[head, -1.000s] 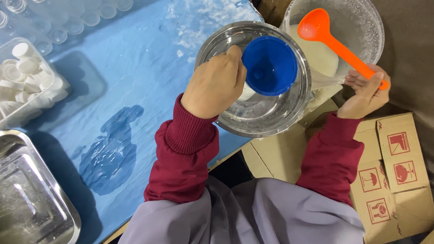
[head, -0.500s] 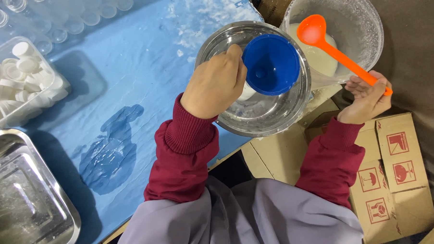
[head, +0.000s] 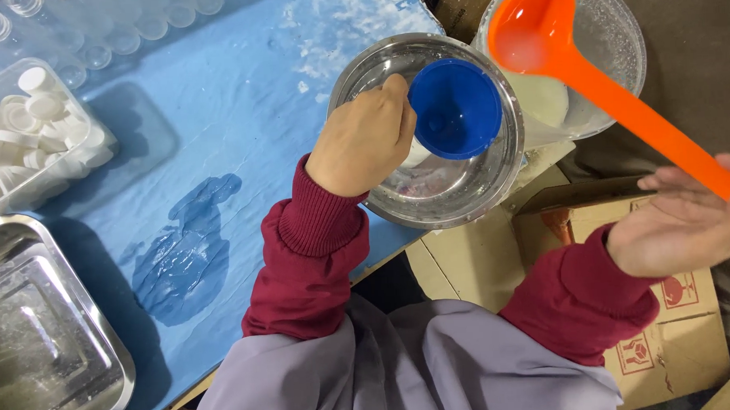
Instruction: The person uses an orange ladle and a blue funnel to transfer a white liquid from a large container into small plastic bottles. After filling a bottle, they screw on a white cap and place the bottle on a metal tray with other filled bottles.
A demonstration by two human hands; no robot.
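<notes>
orange ladle | handle runs lower-right, scoop upper-left | right hand holds handle | left hand grips blue funnel

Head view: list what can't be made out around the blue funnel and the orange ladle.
- What the blue funnel sits on: hidden by the left hand.
- Orange ladle handle end: cut off by the right edge, behind the right hand.
- Steel bowl contents: glare.

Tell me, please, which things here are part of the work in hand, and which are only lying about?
In use: left hand at blue funnel, steel bowl; right hand with orange ladle; clear tub of white liquid.

Lying about: box of white caps, steel tray, cardboard box.
</notes>
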